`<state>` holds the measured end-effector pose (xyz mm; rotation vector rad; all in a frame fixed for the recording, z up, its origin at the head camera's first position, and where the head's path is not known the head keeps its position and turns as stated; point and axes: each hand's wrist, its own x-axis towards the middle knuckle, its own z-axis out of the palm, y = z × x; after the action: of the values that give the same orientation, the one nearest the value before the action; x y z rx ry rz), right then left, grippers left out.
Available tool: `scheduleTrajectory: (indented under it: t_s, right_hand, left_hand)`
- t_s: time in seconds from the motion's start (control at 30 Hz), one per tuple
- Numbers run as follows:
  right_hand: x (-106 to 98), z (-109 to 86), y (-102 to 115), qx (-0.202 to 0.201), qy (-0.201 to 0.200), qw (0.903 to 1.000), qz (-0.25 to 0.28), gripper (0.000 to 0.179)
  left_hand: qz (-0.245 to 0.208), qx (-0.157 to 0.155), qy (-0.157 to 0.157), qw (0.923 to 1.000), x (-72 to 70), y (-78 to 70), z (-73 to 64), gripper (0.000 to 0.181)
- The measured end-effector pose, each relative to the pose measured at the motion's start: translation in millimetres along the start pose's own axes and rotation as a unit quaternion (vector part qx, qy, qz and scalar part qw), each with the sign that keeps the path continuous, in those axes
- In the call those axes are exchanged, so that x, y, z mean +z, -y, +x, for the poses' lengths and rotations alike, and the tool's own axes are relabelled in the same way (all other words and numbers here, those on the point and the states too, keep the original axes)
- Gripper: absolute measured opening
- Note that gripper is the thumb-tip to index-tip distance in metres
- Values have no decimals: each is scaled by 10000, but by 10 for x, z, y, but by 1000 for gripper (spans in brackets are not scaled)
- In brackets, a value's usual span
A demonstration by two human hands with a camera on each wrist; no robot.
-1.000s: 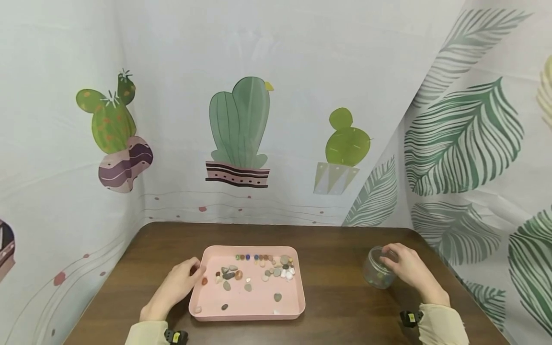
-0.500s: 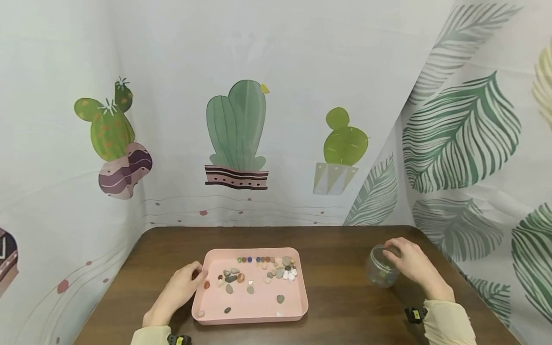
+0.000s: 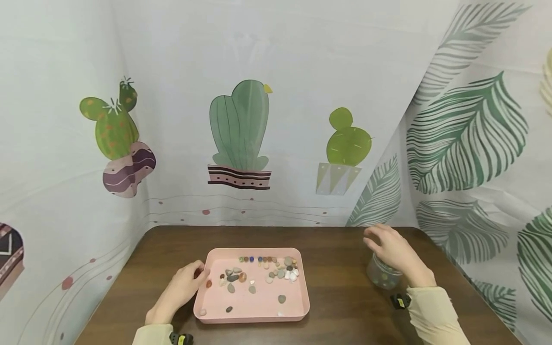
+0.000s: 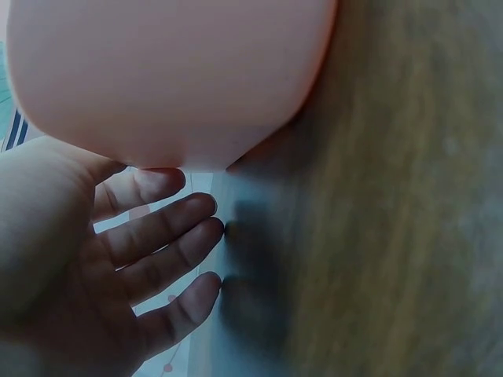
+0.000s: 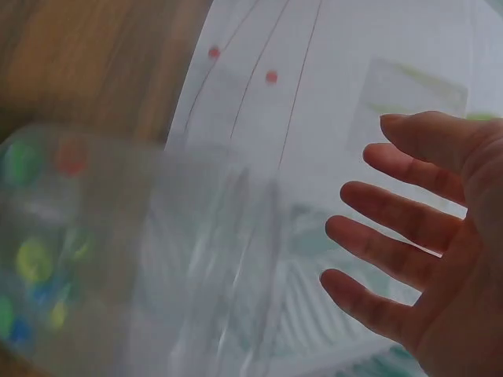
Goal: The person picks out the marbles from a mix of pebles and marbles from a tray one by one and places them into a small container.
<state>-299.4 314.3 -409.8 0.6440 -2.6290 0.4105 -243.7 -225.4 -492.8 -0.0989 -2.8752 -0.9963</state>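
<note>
My left hand (image 3: 181,286) rests beside the left wall of a pink tray (image 3: 252,314), with its fingertips right at the rim. In the left wrist view its fingers are loosely spread against the outside of the tray's corner. The tray bears several pebbles, white stones (image 3: 291,275) and a row of small coloured balls (image 3: 260,259) along its far side. My right hand (image 3: 394,249) hovers over a clear jar (image 3: 384,275), hiding part of its mouth. The right wrist view shows the fingers spread and holding nothing, beside the jar with several coloured glass-like pieces (image 5: 35,259) at its bottom.
The tray and jar stand apart on a dark brown wooden table (image 3: 336,287). Behind and at the sides hangs a pale cloth (image 3: 293,57) printed with cacti and leaves. Inside the tray lie a lone green-grey pebble (image 3: 282,299) and a dark one (image 3: 229,309) near the front.
My right hand, earlier with its fingers at the jar's mouth, has risen and moved left over the jar. My left hand has stayed at the tray's left rim.
</note>
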Motion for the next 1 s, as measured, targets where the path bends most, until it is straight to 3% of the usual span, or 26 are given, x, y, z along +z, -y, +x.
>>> scheduleTrajectory:
  t_s: [0.3,0.57,1.0]
  right_hand:
    - [181,364,401,-885,194,9959,7,11]
    - [397,592,669,-1225,706,9899,126,11]
    - [814,721,1112,-1788,1709,9688,178,12]
  left_hand:
    - [-2,28,5,10000,-20,-26,-6,10]
    - [19,75,1,10000,-10,-7,-12,12]
    - [21,79,45,10000,-8,-27,-5,12]
